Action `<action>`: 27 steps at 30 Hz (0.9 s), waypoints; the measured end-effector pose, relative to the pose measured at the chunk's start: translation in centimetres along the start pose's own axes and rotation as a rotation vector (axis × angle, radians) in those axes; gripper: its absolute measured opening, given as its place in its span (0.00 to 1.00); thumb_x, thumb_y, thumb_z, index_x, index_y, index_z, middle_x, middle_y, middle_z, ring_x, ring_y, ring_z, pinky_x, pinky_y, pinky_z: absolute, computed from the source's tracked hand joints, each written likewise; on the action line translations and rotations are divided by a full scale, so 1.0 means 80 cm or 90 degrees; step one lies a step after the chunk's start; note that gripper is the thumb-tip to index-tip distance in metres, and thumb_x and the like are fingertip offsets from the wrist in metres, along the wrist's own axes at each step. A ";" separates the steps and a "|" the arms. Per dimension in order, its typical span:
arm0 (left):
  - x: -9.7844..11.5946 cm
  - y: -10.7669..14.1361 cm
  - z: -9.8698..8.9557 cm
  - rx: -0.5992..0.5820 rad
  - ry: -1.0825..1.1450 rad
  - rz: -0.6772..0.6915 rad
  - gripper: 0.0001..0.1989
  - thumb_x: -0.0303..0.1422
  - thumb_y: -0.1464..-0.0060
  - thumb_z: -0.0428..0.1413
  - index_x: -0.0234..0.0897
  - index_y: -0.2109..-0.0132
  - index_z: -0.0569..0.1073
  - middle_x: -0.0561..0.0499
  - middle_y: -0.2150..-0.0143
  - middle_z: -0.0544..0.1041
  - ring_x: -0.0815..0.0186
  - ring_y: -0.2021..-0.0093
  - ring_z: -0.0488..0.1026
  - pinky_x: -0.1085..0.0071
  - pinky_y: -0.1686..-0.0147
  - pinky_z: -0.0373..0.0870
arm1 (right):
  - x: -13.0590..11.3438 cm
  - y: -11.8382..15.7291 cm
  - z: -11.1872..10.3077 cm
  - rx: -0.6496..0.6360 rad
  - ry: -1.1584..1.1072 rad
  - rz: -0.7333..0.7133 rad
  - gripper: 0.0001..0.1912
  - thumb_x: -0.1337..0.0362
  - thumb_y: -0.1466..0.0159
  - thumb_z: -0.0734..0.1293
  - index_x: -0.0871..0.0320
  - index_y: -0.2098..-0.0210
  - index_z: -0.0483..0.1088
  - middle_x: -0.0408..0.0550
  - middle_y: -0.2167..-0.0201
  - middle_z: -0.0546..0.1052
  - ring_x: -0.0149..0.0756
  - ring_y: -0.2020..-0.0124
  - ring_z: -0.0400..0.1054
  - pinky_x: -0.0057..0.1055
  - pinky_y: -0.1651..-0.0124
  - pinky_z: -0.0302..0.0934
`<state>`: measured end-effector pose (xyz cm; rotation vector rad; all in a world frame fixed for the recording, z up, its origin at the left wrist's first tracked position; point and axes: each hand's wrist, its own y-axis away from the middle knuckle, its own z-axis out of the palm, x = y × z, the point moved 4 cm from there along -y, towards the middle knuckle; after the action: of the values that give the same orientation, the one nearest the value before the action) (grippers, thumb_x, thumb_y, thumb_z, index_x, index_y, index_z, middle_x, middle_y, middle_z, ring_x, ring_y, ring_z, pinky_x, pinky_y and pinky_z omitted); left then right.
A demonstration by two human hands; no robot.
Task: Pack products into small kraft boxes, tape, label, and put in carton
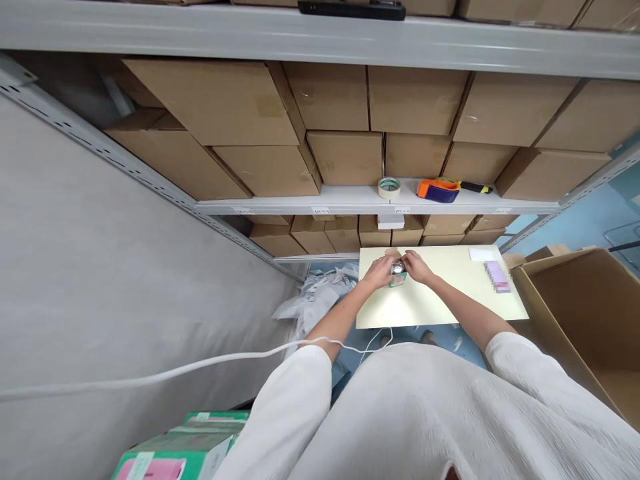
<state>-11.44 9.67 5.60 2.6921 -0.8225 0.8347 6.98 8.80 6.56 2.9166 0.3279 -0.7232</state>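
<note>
A small green-and-pink cardboard box [397, 281] stands on the pale yellow tabletop [445, 300], its top open. A shiny silver rounded object [398, 267] shows in the opening; its kind is too small to make out. My left hand [379, 273] grips the box from the left side. On the right, my right hand [417, 267] has its fingers closed at the upper edge, by a brown flap [393, 253]. The fingertips of both hands are partly hidden.
Cardboard boxes [345, 157] fill the shelves ahead. A tape roll [389, 188] and an orange-and-blue tape dispenser [438, 191] lie on one shelf. A large open carton [565, 313] stands right of the table. A white cable [200, 363] crosses over my left arm. Plastic bags [320, 297] lie left.
</note>
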 end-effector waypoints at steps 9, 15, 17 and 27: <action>-0.009 0.008 -0.002 0.056 0.036 -0.051 0.18 0.36 0.47 0.70 0.42 0.53 0.71 0.43 0.47 0.79 0.46 0.40 0.76 0.52 0.37 0.69 | -0.022 -0.008 -0.007 -0.075 0.152 -0.060 0.18 0.67 0.25 0.59 0.62 0.49 0.81 0.60 0.48 0.76 0.46 0.48 0.69 0.39 0.39 0.64; -0.014 0.012 0.009 0.080 0.104 -0.083 0.21 0.35 0.48 0.70 0.43 0.51 0.70 0.44 0.47 0.80 0.48 0.42 0.78 0.54 0.41 0.73 | -0.042 -0.028 -0.006 -0.157 0.217 0.020 0.13 0.57 0.30 0.70 0.59 0.55 0.82 0.61 0.48 0.76 0.47 0.50 0.73 0.37 0.47 0.69; -0.014 0.014 0.011 0.080 0.106 -0.107 0.23 0.36 0.48 0.70 0.43 0.49 0.69 0.44 0.49 0.80 0.48 0.44 0.78 0.55 0.44 0.75 | -0.048 -0.036 -0.004 -0.187 0.230 0.044 0.14 0.55 0.33 0.74 0.58 0.55 0.82 0.61 0.46 0.76 0.49 0.50 0.73 0.38 0.48 0.70; -0.012 0.020 0.014 0.076 0.124 -0.103 0.25 0.35 0.46 0.70 0.41 0.47 0.66 0.43 0.50 0.80 0.49 0.47 0.80 0.57 0.47 0.75 | -0.065 -0.055 0.012 -0.218 0.272 0.153 0.29 0.58 0.41 0.79 0.57 0.41 0.77 0.68 0.41 0.72 0.59 0.43 0.74 0.46 0.48 0.73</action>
<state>-12.48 8.41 4.22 2.6777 -0.5191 1.1164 1.05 11.98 7.90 2.6861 0.1159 0.0000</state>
